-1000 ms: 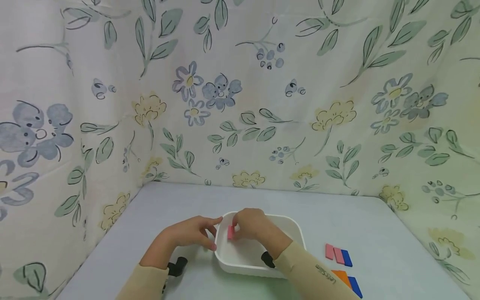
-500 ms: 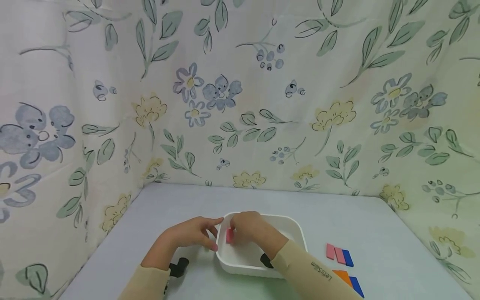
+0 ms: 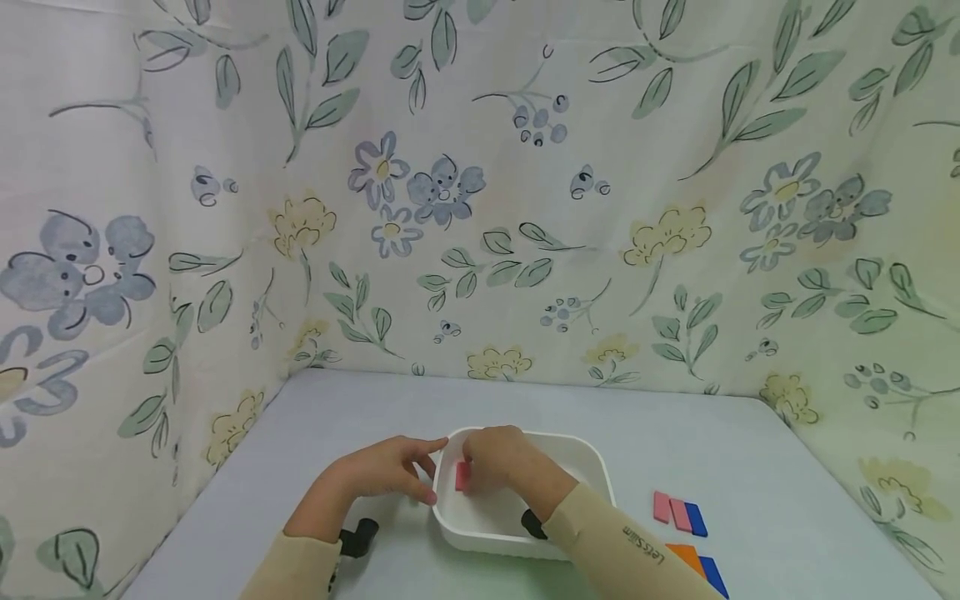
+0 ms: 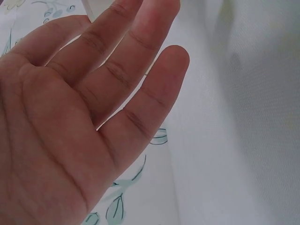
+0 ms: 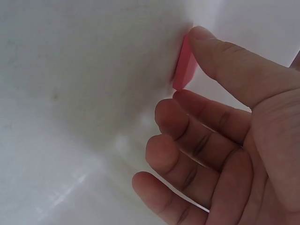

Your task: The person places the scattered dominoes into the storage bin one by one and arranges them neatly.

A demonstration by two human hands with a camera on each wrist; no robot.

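A white rectangular box [image 3: 495,542] with rounded corners stands on the table. My right hand [image 3: 501,460] reaches down inside it. There, by the left wall, thumb and index finger pinch a small flat pink block [image 3: 462,477]. The right wrist view shows this pink block [image 5: 186,63] on edge between the thumb tip and index fingertip, low against the white surface, the other fingers loosely bent. My left hand [image 3: 381,468] is at the box's left side, fingers spread and relaxed, with fingertips right at the rim. Its palm [image 4: 42,136] holds nothing in the left wrist view.
Right of the box lie two pink blocks [image 3: 661,507] and a blue block [image 3: 697,519]. Nearer, an orange block [image 3: 684,553] and another blue block [image 3: 712,577] lie partly behind the right sleeve [image 3: 630,542]. A floral curtain [image 3: 480,208] closes off the back.
My right hand has lowered slightly inside the box with the pink block, toward its floor by the left wall. The left hand stays at the rim.
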